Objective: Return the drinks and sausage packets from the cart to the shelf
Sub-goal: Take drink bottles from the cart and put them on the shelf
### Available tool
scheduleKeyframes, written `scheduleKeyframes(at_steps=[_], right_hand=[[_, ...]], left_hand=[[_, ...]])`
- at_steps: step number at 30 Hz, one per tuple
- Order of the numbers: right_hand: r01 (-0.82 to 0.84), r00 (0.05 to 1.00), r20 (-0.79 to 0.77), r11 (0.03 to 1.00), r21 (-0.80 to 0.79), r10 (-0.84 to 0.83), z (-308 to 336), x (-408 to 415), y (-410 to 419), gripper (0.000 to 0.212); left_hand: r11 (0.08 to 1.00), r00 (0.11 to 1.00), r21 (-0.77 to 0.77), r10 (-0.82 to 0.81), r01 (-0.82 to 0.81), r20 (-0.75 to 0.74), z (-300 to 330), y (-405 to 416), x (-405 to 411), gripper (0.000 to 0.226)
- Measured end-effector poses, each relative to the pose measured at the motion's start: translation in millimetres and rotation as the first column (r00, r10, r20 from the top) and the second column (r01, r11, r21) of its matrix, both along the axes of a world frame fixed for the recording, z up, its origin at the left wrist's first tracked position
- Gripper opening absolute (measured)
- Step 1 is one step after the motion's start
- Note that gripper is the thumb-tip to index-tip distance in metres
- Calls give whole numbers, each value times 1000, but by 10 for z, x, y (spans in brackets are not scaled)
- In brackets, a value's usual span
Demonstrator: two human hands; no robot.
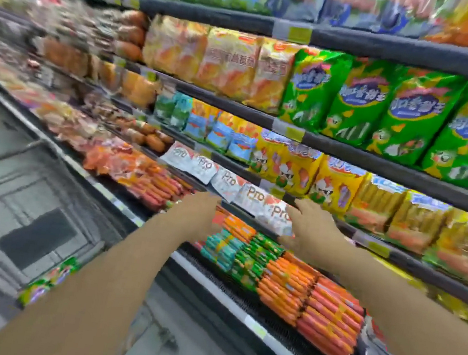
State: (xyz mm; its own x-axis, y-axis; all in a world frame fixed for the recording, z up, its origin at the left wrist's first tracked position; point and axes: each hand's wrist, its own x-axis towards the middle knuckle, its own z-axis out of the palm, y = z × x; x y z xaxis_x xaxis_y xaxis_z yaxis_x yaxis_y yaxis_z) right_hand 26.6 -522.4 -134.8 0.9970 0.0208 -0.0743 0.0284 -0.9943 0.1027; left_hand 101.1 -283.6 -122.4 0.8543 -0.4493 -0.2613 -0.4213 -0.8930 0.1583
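Observation:
Both arms reach toward the sausage shelf. My left hand (pixel 200 214) hovers over orange sausage packets (pixel 235 225) on the lowest tier, fingers loosely curled; whether it grips a packet is hidden. My right hand (pixel 313 233) lies flat with fingers spread against a white "Pro" packet (pixel 274 213) at the end of a row hanging from the shelf edge. The grey cart (pixel 24 226) stands at lower left, with a green packet (pixel 47 280) on its near rim. No drinks show.
Orange and red sausage bundles (pixel 309 296) and green ones (pixel 257 259) fill the bottom tier. Yellow packets (pixel 303 169) and green bags (pixel 410 112) stand on higher shelves. The dark shelf rail (pixel 241 310) runs diagonally beneath my arms. The view is motion-blurred at left.

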Motion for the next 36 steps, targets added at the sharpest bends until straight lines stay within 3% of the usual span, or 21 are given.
scheduleKeyframes(at_steps=[9, 16, 19, 25, 29, 36], right_hand=[[-276, 960, -53, 961, -3, 275, -468, 1172, 2205, 71], [-535, 833, -143, 844, 35, 534, -1152, 1741, 3603, 67], [-619, 770, -171, 784, 34, 615, -1462, 1943, 4086, 57], [-743, 634, -282, 668, 35, 720, -2309, 2491, 4733, 60], [-759, 593, -377, 650, 35, 712, -3023, 2918, 4938, 58], [-737, 569, -516, 676, 27, 641, -4257, 3419, 5200, 46]], left_hand=[[943, 941, 19, 332, -332, -61, -470, 2384, 539, 62], [845, 829, 56, 532, -531, -172, -1155, 3651, 485, 46], [808, 783, 73, 585, -584, -211, -1508, 3932, 533, 55], [772, 719, 122, 628, -624, -298, -2330, 4180, 822, 47], [753, 660, 150, 640, -640, -394, -3014, 4254, 1127, 40], [712, 570, 153, 655, -685, -495, -4155, 4283, 1649, 55]])
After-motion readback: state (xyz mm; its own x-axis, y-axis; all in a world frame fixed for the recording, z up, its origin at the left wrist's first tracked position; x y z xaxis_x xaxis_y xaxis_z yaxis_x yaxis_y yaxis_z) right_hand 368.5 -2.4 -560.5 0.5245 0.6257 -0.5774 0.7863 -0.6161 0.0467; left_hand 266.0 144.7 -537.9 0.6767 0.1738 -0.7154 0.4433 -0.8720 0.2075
